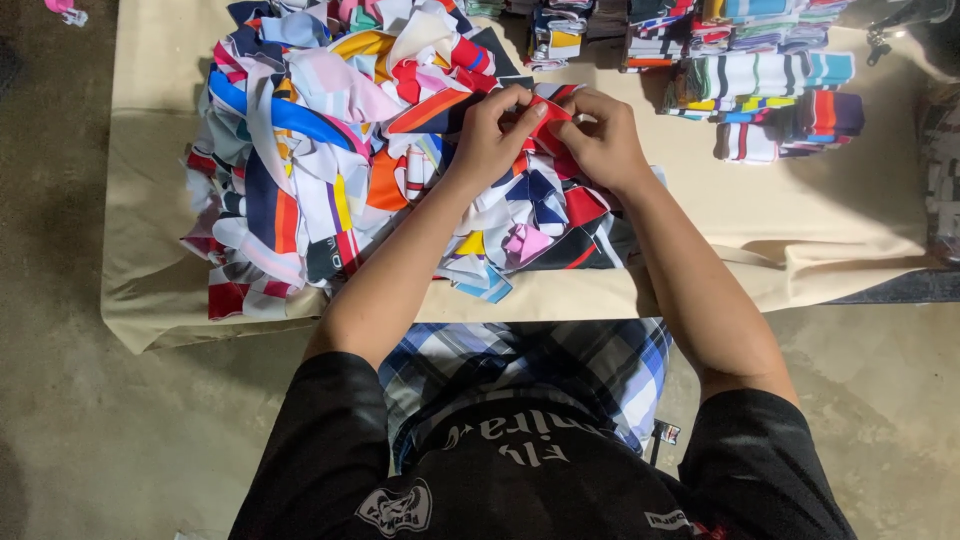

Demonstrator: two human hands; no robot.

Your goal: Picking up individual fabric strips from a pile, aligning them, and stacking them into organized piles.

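While both pinch red cloth piece (550,118), left hand (492,138), right hand (600,140) touch

Soft overhead light, sharp focus, dim floor edges, dark shadow at the right, slight wide-angle bending.

A small rectangular white hang tag with red and dark print (667,433) dangled beside the person's right hip, against the plaid blue shorts (560,365). No packages, signs or screens showed.
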